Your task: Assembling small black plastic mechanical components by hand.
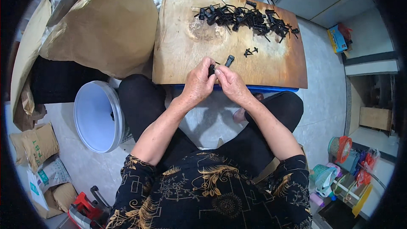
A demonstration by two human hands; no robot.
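Both my hands meet over the near edge of a wooden board (178, 55). Between thumb and fingers, my left hand (198, 80) grips a small black plastic part (211, 70). My right hand (232, 84) pinches at the same part from the other side; its fingertips touch it. Just beyond my right fingers lies a single black plastic piece (229, 60), longish and narrow. To its right sit a few small black pronged pieces (250, 52). A heap of black plastic parts with thin stems (241, 17) spreads along the board's far side.
At my left stands a white bucket (95, 116) with something dark inside. A large brown paper sack (101, 25) leans beside the board. Cabinets (369, 34) line the right, with small baskets (340, 149) below. Brown packages (40, 144) and a red tool (85, 212) lie lower left.
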